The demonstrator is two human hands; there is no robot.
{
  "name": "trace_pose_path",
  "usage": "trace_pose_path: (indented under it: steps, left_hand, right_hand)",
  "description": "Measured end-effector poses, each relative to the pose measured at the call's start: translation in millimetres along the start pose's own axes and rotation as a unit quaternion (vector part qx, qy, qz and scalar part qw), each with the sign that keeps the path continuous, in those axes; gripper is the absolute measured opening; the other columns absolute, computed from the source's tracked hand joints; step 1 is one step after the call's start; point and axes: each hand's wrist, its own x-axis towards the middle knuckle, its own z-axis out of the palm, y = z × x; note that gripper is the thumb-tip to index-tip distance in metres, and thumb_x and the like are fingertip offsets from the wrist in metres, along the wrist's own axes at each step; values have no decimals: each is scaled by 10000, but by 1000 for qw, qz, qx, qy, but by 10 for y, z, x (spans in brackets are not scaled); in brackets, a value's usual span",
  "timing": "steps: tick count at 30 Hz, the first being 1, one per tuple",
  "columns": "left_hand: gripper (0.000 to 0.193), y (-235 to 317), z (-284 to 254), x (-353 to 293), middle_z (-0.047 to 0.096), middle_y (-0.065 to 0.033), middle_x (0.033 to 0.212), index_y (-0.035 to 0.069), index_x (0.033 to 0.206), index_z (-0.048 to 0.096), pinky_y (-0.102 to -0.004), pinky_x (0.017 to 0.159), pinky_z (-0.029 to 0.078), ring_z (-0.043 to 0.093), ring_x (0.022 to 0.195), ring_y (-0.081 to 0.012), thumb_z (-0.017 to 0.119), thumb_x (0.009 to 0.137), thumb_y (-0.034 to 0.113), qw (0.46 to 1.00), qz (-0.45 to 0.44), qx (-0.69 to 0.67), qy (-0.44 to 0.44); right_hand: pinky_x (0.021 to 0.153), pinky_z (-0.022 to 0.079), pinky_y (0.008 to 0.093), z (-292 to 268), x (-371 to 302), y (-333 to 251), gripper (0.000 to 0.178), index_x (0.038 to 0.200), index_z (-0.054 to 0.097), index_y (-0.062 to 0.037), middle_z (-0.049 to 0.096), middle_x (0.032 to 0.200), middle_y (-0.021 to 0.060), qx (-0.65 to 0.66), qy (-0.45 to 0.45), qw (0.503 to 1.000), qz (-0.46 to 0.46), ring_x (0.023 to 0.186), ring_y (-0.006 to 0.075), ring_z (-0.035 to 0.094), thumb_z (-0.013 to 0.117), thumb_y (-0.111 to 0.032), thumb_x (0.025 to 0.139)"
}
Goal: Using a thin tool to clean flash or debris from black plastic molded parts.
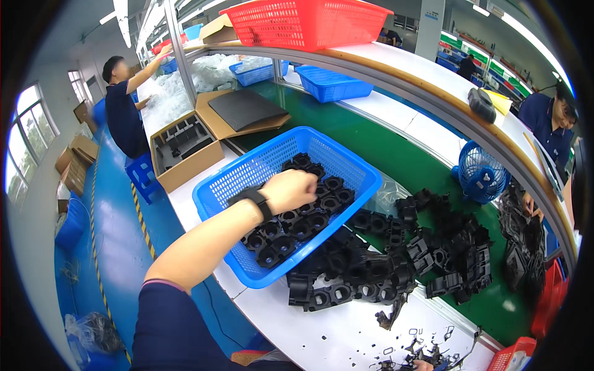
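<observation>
My left hand, with a black band on its wrist, reaches into a blue perforated basket. Its fingers are curled down over black moulded plastic parts with round openings, laid side by side in the basket. Whatever the fingers hold is hidden beneath the hand. Only a sliver of my right hand shows at the lower edge, beside thin black plastic scraps; its grip is cut off by the frame. More black moulded parts are heaped against the basket's right side.
An open cardboard box with black pieces stands beyond the basket. Another black heap lies to the right, near a blue fan. Overhead, a shelf carries a red basket. Co-workers stand at far left and right.
</observation>
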Motion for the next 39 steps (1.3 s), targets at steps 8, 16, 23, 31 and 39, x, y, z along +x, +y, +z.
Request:
trace_pose_path:
  steps: [8, 16, 23, 31, 39]
  left_hand:
    - [348, 96, -34, -1275, 673, -160, 782, 33, 919, 635, -424, 691, 534, 668, 785, -328, 699, 743, 326, 959, -129, 150, -204]
    - [438, 160, 137, -1159, 663, -197, 790, -8, 1152, 429, -451, 639, 512, 664, 734, -354, 606, 769, 110, 961, -130, 126, -208]
    - [361, 72, 53, -1022, 667, -193, 847, 24, 1105, 552, -452, 686, 513, 661, 803, -352, 585, 753, 101, 955, -125, 150, -225]
    - [453, 121, -740, -1434, 633, -148, 1050, -4, 1287, 488, -235, 559, 515, 618, 643, -128, 576, 882, 178, 573, -108, -812, -30]
    - [546, 201, -649, -1648, 523, -182, 1277, 39, 1336, 463, -431, 911, 487, 597, 1047, -307, 629, 825, 136, 503, 6, -862, -64]
  right_hand:
    - [503, 313, 177, 68, 46, 137, 276, 1130, 592, 24, 479, 692, -38, -39, -58, 998, -6, 576, 38, 408, 453, -178, 1003]
    - [485, 303, 178, 204, -63, -140, 250, 1100, 603, -1, 471, 665, -39, -28, -54, 998, 8, 550, 37, 392, 463, -184, 1002]
    - [461, 285, 181, 115, -122, 0, 235, 1018, 610, -24, 464, 636, -42, -7, -33, 999, -21, 522, 33, 366, 472, -213, 1002]
    - [496, 299, 193, 31, -96, 5, 262, 957, 615, -28, 447, 644, -50, -49, -31, 998, -36, 560, 35, 374, 472, -243, 1004]
    - [503, 303, 198, 153, -69, -36, 238, 903, 589, -25, 446, 636, -53, -27, -40, 998, -33, 559, 39, 377, 493, -222, 996]
